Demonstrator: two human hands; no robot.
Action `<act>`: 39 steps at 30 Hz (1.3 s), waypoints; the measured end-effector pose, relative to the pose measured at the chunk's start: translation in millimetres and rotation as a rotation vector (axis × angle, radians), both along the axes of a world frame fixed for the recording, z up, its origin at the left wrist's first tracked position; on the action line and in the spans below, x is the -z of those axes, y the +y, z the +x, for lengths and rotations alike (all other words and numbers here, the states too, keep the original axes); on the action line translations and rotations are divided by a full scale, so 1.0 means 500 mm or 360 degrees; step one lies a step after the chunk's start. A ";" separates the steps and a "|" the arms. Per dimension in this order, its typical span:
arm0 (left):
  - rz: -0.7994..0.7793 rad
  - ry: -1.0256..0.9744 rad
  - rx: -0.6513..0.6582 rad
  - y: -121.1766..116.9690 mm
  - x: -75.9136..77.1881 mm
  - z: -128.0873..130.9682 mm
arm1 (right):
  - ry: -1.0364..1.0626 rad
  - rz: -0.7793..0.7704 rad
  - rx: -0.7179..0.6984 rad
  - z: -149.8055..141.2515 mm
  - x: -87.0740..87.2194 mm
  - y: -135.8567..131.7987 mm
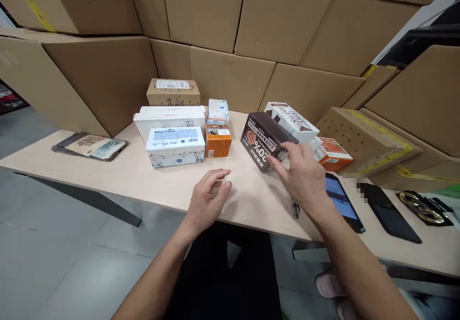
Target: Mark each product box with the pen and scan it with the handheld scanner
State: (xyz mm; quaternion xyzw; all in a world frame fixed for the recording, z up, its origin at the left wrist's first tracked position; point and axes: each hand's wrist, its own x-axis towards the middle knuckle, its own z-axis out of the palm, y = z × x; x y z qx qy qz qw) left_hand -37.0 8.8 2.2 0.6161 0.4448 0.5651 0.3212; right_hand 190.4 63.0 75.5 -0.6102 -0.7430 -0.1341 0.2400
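My right hand (304,174) is at the near right end of a dark brown cereal box (260,140) with white print and a food picture. Its thumb and fingers curl around that end, and part of the grip is hidden. My left hand (208,200) hovers over the table's front edge, fingers slightly bent and apart, holding nothing. Nearest to it are a white Manhua tissue pack (176,147) and an orange box (218,142). Behind the brown box stands a white box (293,121) with brown print. A small black object (295,210) lies below my right hand.
Tall cardboard boxes (230,71) wall in the table's (158,186) back. A carton (173,91), white box (168,114) and small tissue pack (218,109) stand left; banknotes (93,146) lie farther left. At right are another orange box (334,152), a tablet (343,202) and a black slab (391,212).
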 end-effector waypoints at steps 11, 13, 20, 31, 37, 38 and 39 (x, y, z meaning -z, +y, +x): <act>0.0070 0.0124 0.0015 -0.004 -0.011 0.005 | -0.0180 -0.0522 -0.0412 -0.074 -0.004 0.088; 0.0053 0.0110 0.0031 -0.004 -0.012 0.004 | -0.0133 -0.0500 -0.0448 -0.106 -0.015 0.094; 0.0117 0.0119 0.0025 0.000 -0.012 0.002 | -0.0220 -0.0527 -0.0701 -0.234 -0.045 0.104; 0.0101 0.0017 -0.0119 0.003 -0.003 -0.003 | 0.0474 -0.0429 -0.0813 -0.143 -0.003 0.097; -0.0019 -0.0179 -0.0244 0.001 -0.001 -0.001 | 0.1459 -0.1112 -0.0842 -0.007 0.028 0.024; -0.0053 -0.0166 -0.0188 0.000 -0.002 0.000 | 0.1563 -0.1215 -0.0871 0.008 0.039 0.019; -0.0075 -0.0132 -0.0134 -0.001 -0.004 0.001 | 0.1639 -0.1263 -0.0894 0.019 0.050 0.018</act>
